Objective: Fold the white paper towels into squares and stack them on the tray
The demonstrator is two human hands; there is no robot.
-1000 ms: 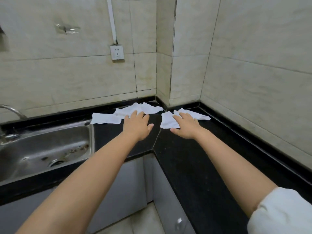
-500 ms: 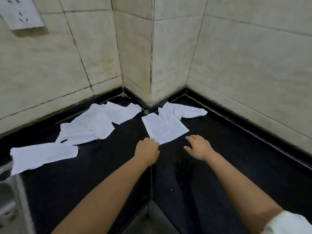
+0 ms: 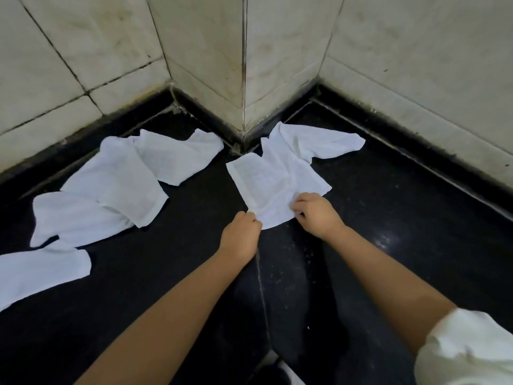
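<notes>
Paper towels lie scattered over the black countertop (image 3: 388, 218), in the corner where the pale tiled walls (image 3: 277, 51) jut out toward the counter. The nearest towel (image 3: 273, 182) rests flat just in front of that wall corner, its far end overlapping a crumpled towel (image 3: 319, 140) that trails off to the right along the wall base.

Both hands are at the near edge of this flat towel. The left hand (image 3: 241, 232) has its fingers curled, pinching the towel's near left corner against the counter. The right hand (image 3: 316, 215) sits on the near right part of the sheet, fingers bent and gripping the edge, with the fingertips (image 3: 298, 208) resting on the white paper. Both forearms reach in from the bottom of the view, and a white sleeve (image 3: 466, 348) shows at the lower right.

To the left, well apart from the hands, more towels lie in a loose overlapping line: one towel near the wall (image 3: 177, 159), a large one (image 3: 122, 184) partly on top of it, another (image 3: 72, 218) tucked under that one's near edge, and a last one (image 3: 39, 273) running off the left edge of the view. All of them are unfolded or only loosely creased. A seam (image 3: 262, 287) in the countertop runs from between the hands toward the viewer.
</notes>
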